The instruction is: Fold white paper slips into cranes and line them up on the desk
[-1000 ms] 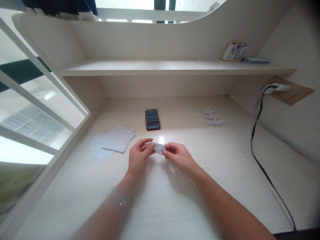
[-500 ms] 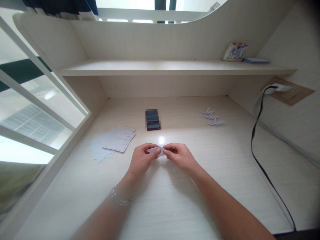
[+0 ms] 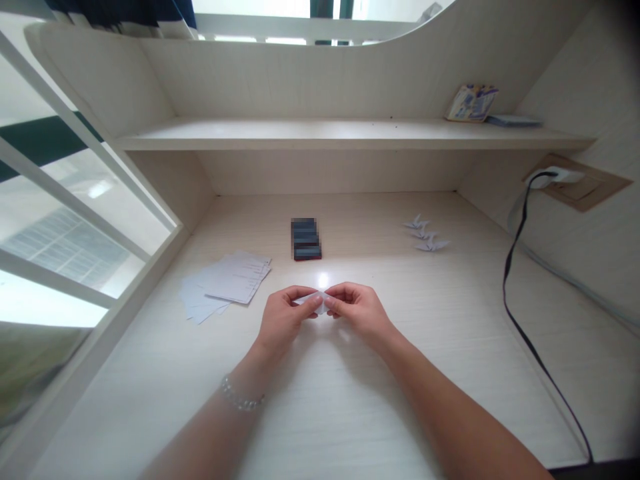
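Observation:
A small folded piece of white paper [image 3: 320,303] is pinched between my two hands, just above the desk. My left hand [image 3: 287,313] grips its left side, thumb on top and fingers behind. My right hand [image 3: 357,308] pinches the right side the same way, the two thumbs close together. Fingers cover much of the paper, so its full shape is hidden. Left of my hands lies a fanned stack of white paper sheets [image 3: 235,283]. Three folded paper cranes [image 3: 431,245] stand in a row at the back right of the desk.
A dark, blurred-out rectangular object [image 3: 306,240] lies beyond my hands. Along the right side, a black cord [image 3: 507,267] runs from a wall socket [image 3: 583,183] down to the desk edge. A shelf [image 3: 350,130] crosses the back, carrying a small colourful box [image 3: 471,103].
My right hand's thumb and fingers have shifted very slightly on the folded paper. Both hands keep their hold, and everything else stays where it was.

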